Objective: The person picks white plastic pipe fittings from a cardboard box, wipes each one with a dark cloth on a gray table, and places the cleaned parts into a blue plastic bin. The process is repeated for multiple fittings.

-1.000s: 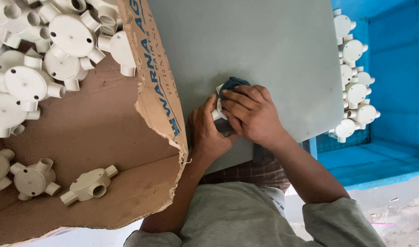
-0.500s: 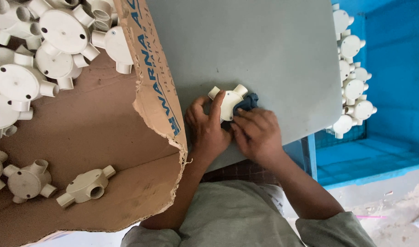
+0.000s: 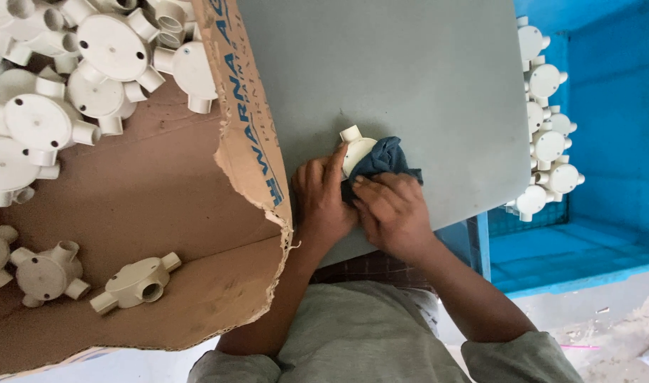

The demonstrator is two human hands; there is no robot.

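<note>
My left hand (image 3: pixel 323 198) grips a white round plastic junction box (image 3: pixel 354 147) on the grey table (image 3: pixel 424 71), fingers along its left side. My right hand (image 3: pixel 390 213) presses a dark blue cloth (image 3: pixel 383 160) against the box's right side. The cloth covers most of the box; only its top spout and part of its face show.
A torn cardboard box (image 3: pixel 197 213) on the left holds several white junction boxes (image 3: pixel 90 64), with a few loose ones (image 3: pixel 136 282) near its front. A blue crate (image 3: pixel 608 142) on the right holds several more boxes (image 3: pixel 548 142) along the table's edge.
The junction box has turned in my left hand, and the blue cloth in my right hand has come up over its right side, hiding more of it.
</note>
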